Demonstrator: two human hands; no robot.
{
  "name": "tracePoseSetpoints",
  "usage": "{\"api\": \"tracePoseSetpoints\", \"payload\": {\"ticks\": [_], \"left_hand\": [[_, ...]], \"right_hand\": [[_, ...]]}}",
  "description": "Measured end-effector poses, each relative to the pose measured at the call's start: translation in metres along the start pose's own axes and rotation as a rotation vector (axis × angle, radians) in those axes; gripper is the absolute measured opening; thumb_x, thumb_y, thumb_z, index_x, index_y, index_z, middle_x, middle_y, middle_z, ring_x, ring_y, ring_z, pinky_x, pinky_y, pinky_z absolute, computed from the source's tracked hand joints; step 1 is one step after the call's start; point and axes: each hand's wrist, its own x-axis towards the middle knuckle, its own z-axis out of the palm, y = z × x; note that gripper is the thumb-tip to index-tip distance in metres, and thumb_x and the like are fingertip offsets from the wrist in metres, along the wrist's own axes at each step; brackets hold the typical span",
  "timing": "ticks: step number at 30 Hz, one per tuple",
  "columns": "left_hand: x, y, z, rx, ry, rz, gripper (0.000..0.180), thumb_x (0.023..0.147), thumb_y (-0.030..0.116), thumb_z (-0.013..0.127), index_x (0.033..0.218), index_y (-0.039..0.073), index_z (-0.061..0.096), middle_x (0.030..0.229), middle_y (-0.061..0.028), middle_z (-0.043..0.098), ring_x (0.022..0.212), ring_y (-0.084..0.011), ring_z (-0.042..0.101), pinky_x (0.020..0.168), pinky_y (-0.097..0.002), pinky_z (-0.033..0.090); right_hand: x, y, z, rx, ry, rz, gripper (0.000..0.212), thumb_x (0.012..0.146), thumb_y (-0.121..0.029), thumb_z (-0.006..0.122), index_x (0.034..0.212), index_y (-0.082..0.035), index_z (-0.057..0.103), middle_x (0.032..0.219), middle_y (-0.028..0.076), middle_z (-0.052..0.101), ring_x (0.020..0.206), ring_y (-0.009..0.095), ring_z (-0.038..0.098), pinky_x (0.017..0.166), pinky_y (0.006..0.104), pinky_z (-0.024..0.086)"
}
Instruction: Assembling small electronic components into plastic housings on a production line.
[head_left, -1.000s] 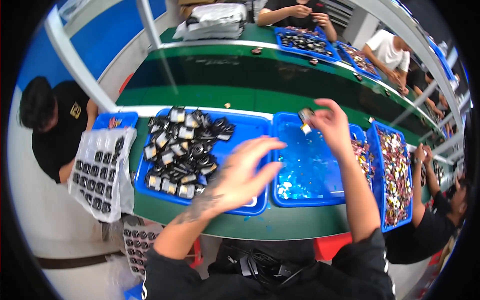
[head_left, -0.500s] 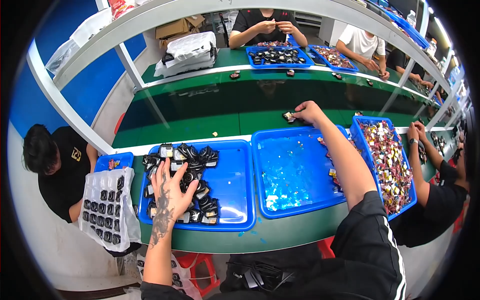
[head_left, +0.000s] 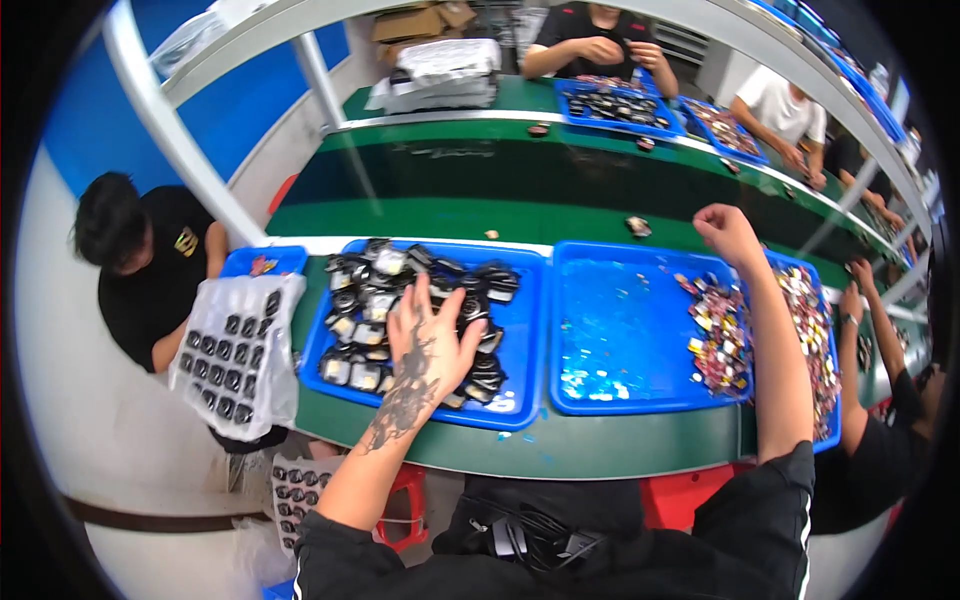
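Right Hand Curled, Left Spread Over Modules

Saw one small black module [head_left: 638,227] lying on the green conveyor belt [head_left: 560,195] near the tray-side edge, too blurred to read for heading or long axis, with green surface around. Held the right hand [head_left: 728,235] curled, fingers together, apart from it. Held the left hand [head_left: 437,340] spread wide over heaped black modules [head_left: 370,308] in the left blue tray [head_left: 517,345], with blue floor showing rightward. Could not tell about contact.

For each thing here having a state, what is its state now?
Left grip: open, spread over black parts.
Right grip: curled, no held part visible.
Loose part: on green surface, apart from right grip.
Left blue tray: partly filled.
Middle blue tray: mostly bare, coloured parts at right.
Right blue tray: filled, partly hidden.
Upper pocket tray: partly filled.
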Motion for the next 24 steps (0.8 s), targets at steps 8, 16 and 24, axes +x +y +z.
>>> {"api": "tracePoseSetpoints", "payload": {"ticks": [8, 16, 24], "left_hand": [[-0.002, 0.016, -0.009, 0.023, -0.162, 0.05, 0.06, 0.091, 0.045, 0.057, 0.14, 0.01, 0.047, 0.153, -0.0243, 0.026, 0.146, -0.0382, 0.014, 0.111, -0.0661, 0.003], [0.07, 0.022, 0.019, 0.177, -0.201, 0.292, 0.043, 0.092, 0.029, 0.058, 0.129, 0.007, 0.054, 0.129, -0.026, 0.054, 0.114, -0.0384, 0.056, 0.093, -0.0482, 0.047], [0.07, 0.036, 0.014, 0.029, -0.174, 0.398, 0.026, 0.084, 0.019, 0.068, 0.102, 0.003, 0.058, 0.096, -0.0166, 0.066, 0.1, -0.0356, 0.06, 0.083, -0.0455, 0.049]], "right_hand": [[-0.062, 0.0, -0.069, -0.406, 0.136, 0.014, 0.019, 0.08, -0.018, 0.07, 0.092, -0.004, 0.071, 0.082, 0.015, 0.07, 0.079, 0.027, 0.069, 0.074, 0.0374, 0.054], [-0.128, 0.063, -0.117, -0.529, 0.088, 0.043, 0.035, 0.082, -0.029, 0.071, 0.109, -0.007, 0.068, 0.102, 0.018, 0.067, 0.101, 0.031, 0.064, 0.089, 0.0408, 0.049], [-0.157, 0.116, -0.141, -0.508, -0.474, -0.026, 0.103, 0.06, -0.042, 0.087, 0.148, -0.023, 0.035, 0.152, 0.023, 0.028, 0.141, 0.041, 0.027, 0.114, 0.048, 0.028]]}}
